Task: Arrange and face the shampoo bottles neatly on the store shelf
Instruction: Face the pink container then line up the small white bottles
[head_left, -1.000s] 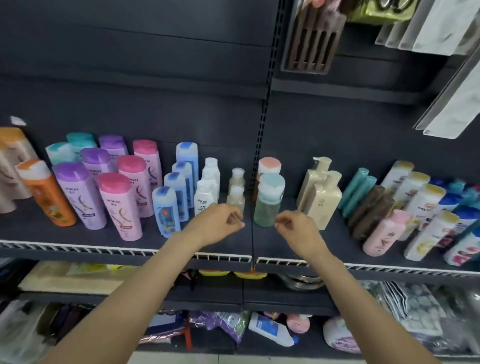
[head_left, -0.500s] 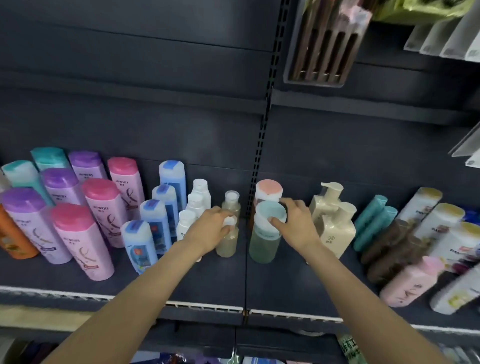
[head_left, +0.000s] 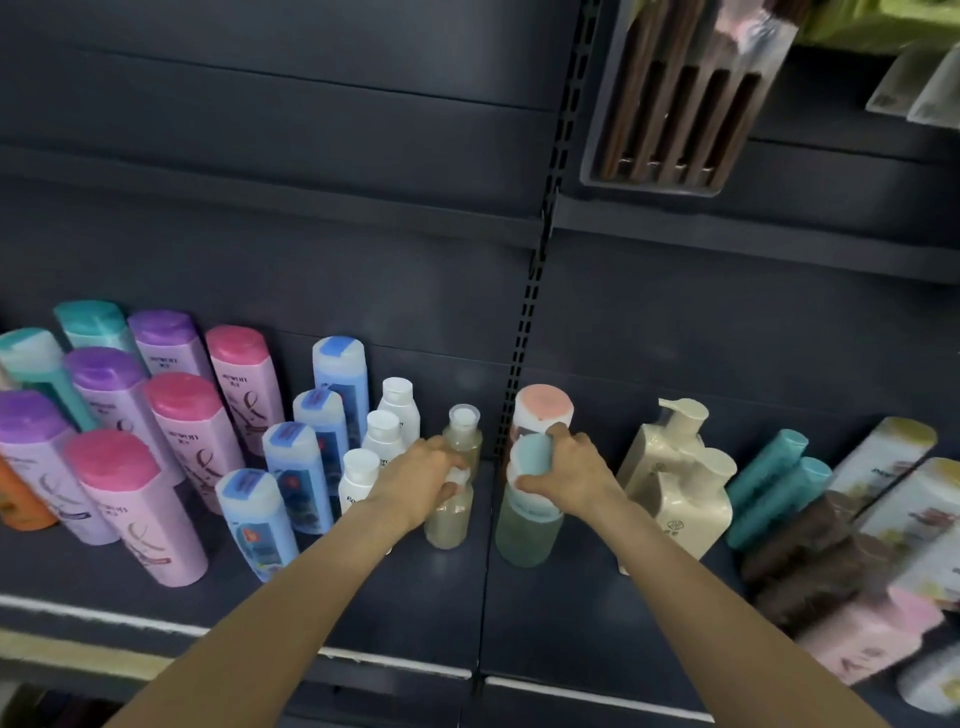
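Note:
On the dark shelf (head_left: 415, 597), my left hand (head_left: 421, 480) grips the white cap of a small beige bottle (head_left: 449, 517) standing near the middle. A second small beige bottle (head_left: 464, 431) stands just behind it. My right hand (head_left: 569, 475) grips the light-blue cap of a green translucent bottle (head_left: 524, 532). Behind that one stands a bottle with a pink cap (head_left: 543, 408). Rows of blue bottles (head_left: 298, 467) and small white bottles (head_left: 382, 436) stand upright to the left of my left hand.
Pink bottles (head_left: 182, 452) and purple bottles (head_left: 31, 447) fill the shelf's left side. Cream pump bottles (head_left: 680, 483) stand right of my right hand, then teal tubes (head_left: 774, 483) and leaning brown, white and pink bottles (head_left: 872, 597). A brown slatted item (head_left: 675, 104) hangs above.
Both hands reached forward from the shelf's front edge and took hold of the bottle caps. The view tilted upward and moved closer to the shelf.

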